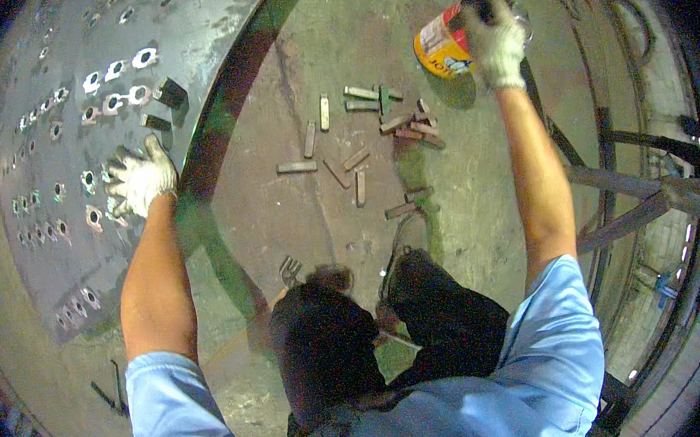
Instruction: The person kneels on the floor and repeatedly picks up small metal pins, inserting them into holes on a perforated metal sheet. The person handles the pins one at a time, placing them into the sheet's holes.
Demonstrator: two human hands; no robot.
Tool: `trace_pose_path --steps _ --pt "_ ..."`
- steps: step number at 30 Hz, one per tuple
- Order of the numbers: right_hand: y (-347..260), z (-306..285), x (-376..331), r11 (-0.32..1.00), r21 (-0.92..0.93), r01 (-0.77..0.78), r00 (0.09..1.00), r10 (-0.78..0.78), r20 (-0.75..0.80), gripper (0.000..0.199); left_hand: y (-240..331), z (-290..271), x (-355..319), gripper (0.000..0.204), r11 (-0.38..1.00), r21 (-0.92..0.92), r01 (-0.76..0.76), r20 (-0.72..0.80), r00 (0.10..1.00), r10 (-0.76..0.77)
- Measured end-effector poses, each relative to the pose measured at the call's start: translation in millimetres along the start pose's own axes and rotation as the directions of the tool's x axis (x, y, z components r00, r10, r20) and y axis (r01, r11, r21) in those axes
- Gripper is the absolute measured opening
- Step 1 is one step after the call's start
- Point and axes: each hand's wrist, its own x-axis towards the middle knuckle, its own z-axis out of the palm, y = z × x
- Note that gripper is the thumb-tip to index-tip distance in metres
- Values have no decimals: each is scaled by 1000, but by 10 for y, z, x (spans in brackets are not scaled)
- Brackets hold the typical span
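Note:
My left hand [142, 178] wears a white work glove and lies with fingers spread on a dark steel plate [46, 170] punched with rows of holes. Just beyond its fingertips, two dark metal blocks [170, 93] rest on the plate near its edge. At the far right my gloved right hand [497, 47] is closed on the top of a tilted can [438, 44] with a yellow, red and white label. A shadow falls beneath the can; the contents are hidden.
Several short metal bars [296, 167] lie scattered on the floor [334, 37], some in a pile [417, 127] in the middle. Steel framework [625, 219] stands along the right side. A small curved metal piece [290, 269] lies close to my legs.

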Motion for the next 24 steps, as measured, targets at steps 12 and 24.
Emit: trace_pose_path --steps 12,24 --pt "963 -278 -2285 923 -293 -250 787 370 494 29 -80 203 105 84 999 -50 -8 -55 998 5" --pt "278 861 -2974 909 -69 412 475 -149 868 23 -83 198 120 85 1000 -7 -25 -85 996 24"
